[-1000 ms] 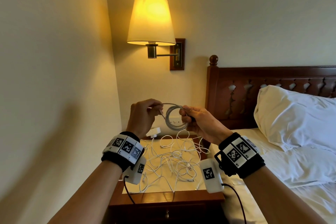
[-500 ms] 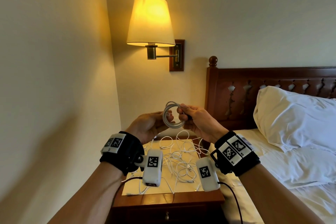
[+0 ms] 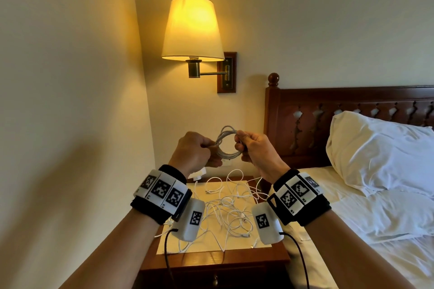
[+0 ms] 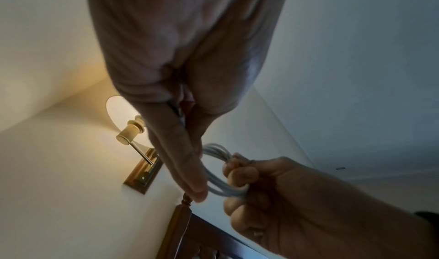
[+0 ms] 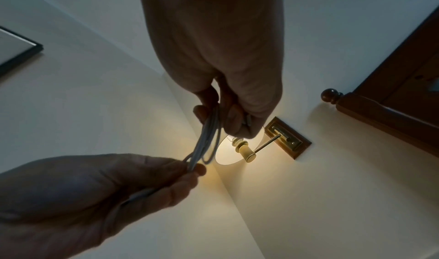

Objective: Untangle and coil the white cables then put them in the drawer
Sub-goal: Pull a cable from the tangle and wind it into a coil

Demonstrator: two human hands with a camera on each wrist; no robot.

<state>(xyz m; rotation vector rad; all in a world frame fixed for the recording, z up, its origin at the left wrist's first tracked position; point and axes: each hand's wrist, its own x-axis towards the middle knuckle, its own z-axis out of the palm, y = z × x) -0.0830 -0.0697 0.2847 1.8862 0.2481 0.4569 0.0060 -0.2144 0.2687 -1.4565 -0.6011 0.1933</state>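
I hold a small coil of white cable (image 3: 226, 142) upright in the air above the nightstand. My left hand (image 3: 208, 146) pinches its left side, knuckles up. My right hand (image 3: 240, 141) grips its right side with curled fingers. In the left wrist view the coil (image 4: 217, 171) runs from my left hand (image 4: 197, 169) into the right hand's fist (image 4: 240, 178). From the right wrist, the coil (image 5: 207, 137) hangs between my right hand (image 5: 221, 114) and the left hand (image 5: 193, 169). A tangle of loose white cables (image 3: 231, 206) lies on the nightstand below.
The wooden nightstand (image 3: 211, 263) has a pale mat on top and a drawer knob (image 3: 215, 280) at its front; the drawer looks closed. A lit wall lamp (image 3: 192, 28) hangs above. The bed with a white pillow (image 3: 375, 148) and dark headboard (image 3: 305, 124) stands to the right.
My left hand has turned from palm-up under the coil to knuckles-up, pinching the coil's left side. The right hand has kept its grip, and the coil sits slightly higher.
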